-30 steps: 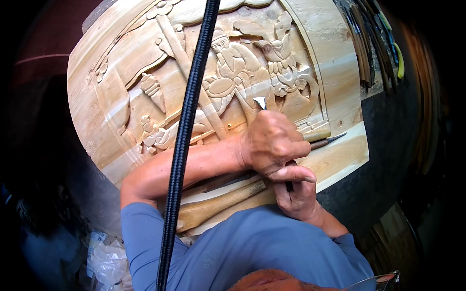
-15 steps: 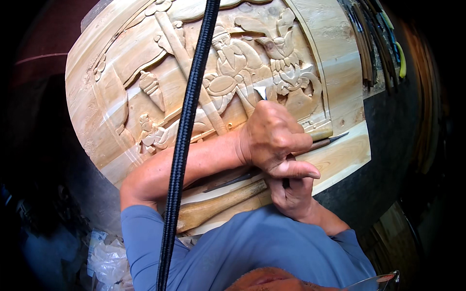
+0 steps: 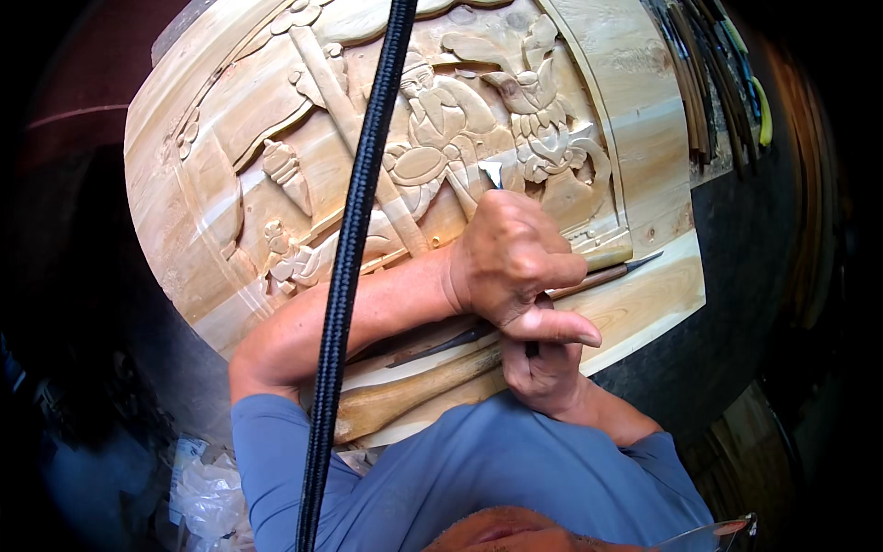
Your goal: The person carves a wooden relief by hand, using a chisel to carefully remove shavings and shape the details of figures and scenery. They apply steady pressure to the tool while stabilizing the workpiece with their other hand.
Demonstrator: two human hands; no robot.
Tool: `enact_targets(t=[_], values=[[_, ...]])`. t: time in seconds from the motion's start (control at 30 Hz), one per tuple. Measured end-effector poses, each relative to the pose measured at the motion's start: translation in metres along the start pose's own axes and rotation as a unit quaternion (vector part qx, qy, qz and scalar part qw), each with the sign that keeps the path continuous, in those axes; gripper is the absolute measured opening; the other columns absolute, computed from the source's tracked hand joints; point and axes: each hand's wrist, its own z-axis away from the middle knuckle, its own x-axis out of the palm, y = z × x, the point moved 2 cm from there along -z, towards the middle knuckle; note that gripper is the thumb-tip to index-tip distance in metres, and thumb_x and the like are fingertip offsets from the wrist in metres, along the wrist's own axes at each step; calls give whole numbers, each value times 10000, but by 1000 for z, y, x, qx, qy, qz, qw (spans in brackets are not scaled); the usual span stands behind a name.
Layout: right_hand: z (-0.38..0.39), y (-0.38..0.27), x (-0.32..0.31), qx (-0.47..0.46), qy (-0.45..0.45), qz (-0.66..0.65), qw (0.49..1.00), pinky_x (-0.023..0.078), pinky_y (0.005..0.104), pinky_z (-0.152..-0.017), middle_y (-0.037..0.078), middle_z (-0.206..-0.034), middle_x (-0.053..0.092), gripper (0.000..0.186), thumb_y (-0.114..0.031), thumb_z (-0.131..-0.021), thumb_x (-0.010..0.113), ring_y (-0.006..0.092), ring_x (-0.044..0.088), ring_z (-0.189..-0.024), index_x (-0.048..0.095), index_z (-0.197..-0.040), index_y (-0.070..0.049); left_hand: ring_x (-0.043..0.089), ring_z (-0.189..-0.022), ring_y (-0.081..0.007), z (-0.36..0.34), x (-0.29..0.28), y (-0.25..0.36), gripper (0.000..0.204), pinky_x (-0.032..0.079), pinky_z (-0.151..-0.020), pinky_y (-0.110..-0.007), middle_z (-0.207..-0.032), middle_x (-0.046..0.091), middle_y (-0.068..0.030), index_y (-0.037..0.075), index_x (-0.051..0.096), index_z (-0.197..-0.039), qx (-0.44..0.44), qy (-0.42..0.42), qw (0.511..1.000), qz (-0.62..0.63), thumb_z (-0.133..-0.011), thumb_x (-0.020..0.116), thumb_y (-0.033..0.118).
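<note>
A carved pale wooden panel [image 3: 570, 193] with figures in relief lies before me. My left hand [image 3: 520, 262] is closed around a wood chisel [image 3: 494, 175]. Its bright, flared blade points away from me and rests at the carving near the middle figure's lower part. Below it, my right hand [image 3: 544, 373] is closed at the rear end of the same chisel, close to my body; most of the handle is hidden by the hands. Just past my left hand lie a light wooden tool handle [image 3: 607, 257] and a dark-tipped carving tool [image 3: 625, 268].
A wooden club-like mallet [image 3: 386, 400] lies at the near edge beside a dark slim tool [image 3: 441, 346]. Several long carving tools [image 3: 704, 83] lie at the far right. A black braided cable [image 3: 354, 230] crosses the view. Crumpled clear plastic [image 3: 210, 497] is at lower left.
Both hands have shifted very slightly left, the right hand also a little toward me. The chisel's blade has tilted slightly and stays near the same spot on the carving.
</note>
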Motion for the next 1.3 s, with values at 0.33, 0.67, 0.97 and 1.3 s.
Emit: enact_targets(t=[0.33, 0.67, 0.97, 1.3], values=[[-15, -4, -4, 29, -6, -39, 999, 490, 429, -604, 150, -901, 646, 261, 111, -907, 729, 342, 647, -690, 636, -1124, -1, 524, -459, -276, -5, -2, -1, 687, 377, -465, -424, -513, 448, -38, 161, 481, -569, -5, 3, 1000, -10, -855, 833, 677], [-22, -12, -4, 4, 9, -38, 999, 469, 447, -510, 148, -812, 630, 326, 130, -883, 728, 372, 638, -581, 590, -1120, -47, 526, -459, -276, -2, -3, 0, 705, 374, -462, -425, -512, 439, -36, 161, 458, -574, -4, -9, 1000, 2, -859, 831, 686], [-20, -1, 2, -27, 7, -10, 1000, 441, 479, -521, 143, -804, 604, 398, 117, -894, 736, 399, 584, -578, 570, -1215, -51, 500, -441, -282, -4, -6, -2, 710, 357, -459, -427, -497, 426, -51, 160, 460, -561, -12, -3, 1000, -18, -844, 848, 682], [-25, -5, -8, 35, -16, -43, 998, 482, 439, -547, 165, -902, 668, 260, 112, -909, 720, 380, 646, -621, 640, -1127, -3, 523, -456, -286, -9, -8, -3, 694, 377, -463, -430, -513, 455, -46, 154, 461, -571, -4, -11, 1000, -7, -870, 833, 657]])
